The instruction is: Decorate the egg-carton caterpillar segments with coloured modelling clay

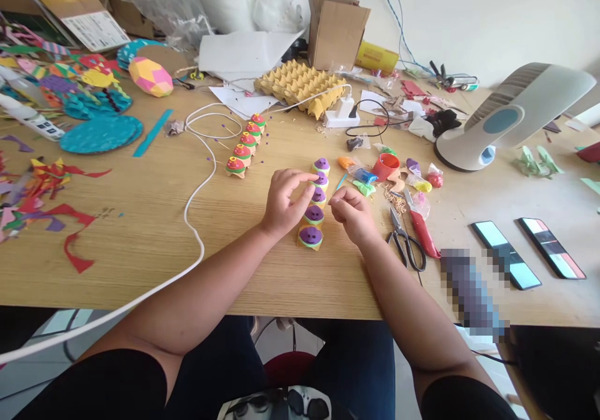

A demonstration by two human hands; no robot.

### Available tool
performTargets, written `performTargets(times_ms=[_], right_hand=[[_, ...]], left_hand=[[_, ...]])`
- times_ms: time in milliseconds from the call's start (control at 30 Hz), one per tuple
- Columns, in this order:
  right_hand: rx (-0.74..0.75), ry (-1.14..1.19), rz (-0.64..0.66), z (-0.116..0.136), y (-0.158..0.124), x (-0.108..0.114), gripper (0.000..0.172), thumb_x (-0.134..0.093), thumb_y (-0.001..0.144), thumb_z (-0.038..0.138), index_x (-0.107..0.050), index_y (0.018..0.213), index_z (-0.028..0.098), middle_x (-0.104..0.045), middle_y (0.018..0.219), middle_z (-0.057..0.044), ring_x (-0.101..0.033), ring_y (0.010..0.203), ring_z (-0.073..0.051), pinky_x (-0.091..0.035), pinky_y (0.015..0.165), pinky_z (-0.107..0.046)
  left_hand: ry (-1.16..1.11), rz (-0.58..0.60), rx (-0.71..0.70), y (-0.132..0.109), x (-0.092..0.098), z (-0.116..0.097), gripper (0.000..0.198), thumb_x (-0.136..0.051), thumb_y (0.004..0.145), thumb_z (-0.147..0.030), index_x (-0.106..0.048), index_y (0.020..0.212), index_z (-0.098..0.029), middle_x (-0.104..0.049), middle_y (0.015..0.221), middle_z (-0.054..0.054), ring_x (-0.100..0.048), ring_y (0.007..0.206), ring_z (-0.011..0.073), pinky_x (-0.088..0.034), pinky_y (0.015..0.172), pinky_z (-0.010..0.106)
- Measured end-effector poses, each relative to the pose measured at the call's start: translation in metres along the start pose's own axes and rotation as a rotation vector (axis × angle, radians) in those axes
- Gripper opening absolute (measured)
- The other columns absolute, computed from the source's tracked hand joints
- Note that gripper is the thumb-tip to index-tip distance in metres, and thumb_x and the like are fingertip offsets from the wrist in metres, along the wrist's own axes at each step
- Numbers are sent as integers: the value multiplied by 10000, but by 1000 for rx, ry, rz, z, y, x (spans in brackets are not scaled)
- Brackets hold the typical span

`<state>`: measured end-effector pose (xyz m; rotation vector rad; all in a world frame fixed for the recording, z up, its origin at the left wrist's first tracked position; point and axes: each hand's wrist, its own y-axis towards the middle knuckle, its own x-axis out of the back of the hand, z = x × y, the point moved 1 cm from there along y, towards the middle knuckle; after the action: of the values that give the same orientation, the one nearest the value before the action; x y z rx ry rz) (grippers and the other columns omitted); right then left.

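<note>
A strip of egg-carton cups (314, 214) stands between my hands. Each cup has a purple cap, a green rim and a yellow base; the nearest caps carry small dark eyes and a mouth. My left hand (289, 200) is at the strip's left side, thumb and forefinger apart by the middle caps; whether they touch is unclear. On the right, my right hand (352, 214) has its thumb and forefinger pinched together close to the strip. Anything in that pinch is too small to make out. A similar red-capped egg-carton strip (242, 152), with thin purple-tipped sticks, stands farther back.
Right of my hands lie scissors (404, 242), a red-handled knife (423, 229), an orange-red tub (385, 167) and bagged clay (363, 175). Two phones (506, 254) lie farther right. A white cable (192, 220) crosses the left side; an egg tray (300, 85) and lamp (497, 120) stand behind.
</note>
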<state>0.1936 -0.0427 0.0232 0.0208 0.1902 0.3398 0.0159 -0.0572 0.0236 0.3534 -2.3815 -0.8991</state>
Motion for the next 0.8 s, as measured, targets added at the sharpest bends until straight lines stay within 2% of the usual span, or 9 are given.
performTargets(times_ms=[167,300,433,567,700,800], right_hand=[[-28,61,-21,2,0,0,288,-695,783,384,-507,652,211,-349,522,74,-253,475,-76,-171,487,-242],[-28,42,-19,5,1,0,388,-599,854,428,-485,557,207,-268,490,62,-209,467,-87,-152,477,-260],[-25,55,14,7,2,0,450,-568,875,443,-410,520,216,-293,504,40,-222,478,-97,-151,475,-268],[-67,111,45,6,3,0,398,-596,842,412,-378,569,222,-298,517,48,-222,486,-97,-156,473,-256],[-57,190,50,4,2,0,262,-650,778,332,-448,657,220,-306,523,72,-215,478,-86,-141,475,-243],[-42,169,30,5,2,0,299,-632,780,316,-427,589,212,-300,502,65,-213,470,-81,-134,473,-249]], left_hand=[[-5,12,-9,0,-1,1,198,-562,985,-342,-702,1074,-234,-723,1063,46,-618,1054,219,-477,996,402],[7,22,-14,0,-2,3,200,-560,986,-339,-700,1077,-230,-721,1063,49,-616,1056,220,-476,994,400],[2,29,-38,-1,-2,2,190,-572,980,-328,-702,1076,-229,-720,1055,46,-618,1049,217,-468,993,398],[25,55,-49,-1,-3,0,191,-568,980,-324,-698,1084,-230,-718,1064,51,-617,1058,219,-468,992,398],[29,56,-63,-2,-4,1,184,-580,974,-306,-698,1092,-227,-714,1062,51,-615,1058,217,-466,996,390],[22,49,-58,-2,-4,2,180,-594,964,-296,-708,1086,-228,-715,1053,46,-616,1048,214,-468,1000,384]])
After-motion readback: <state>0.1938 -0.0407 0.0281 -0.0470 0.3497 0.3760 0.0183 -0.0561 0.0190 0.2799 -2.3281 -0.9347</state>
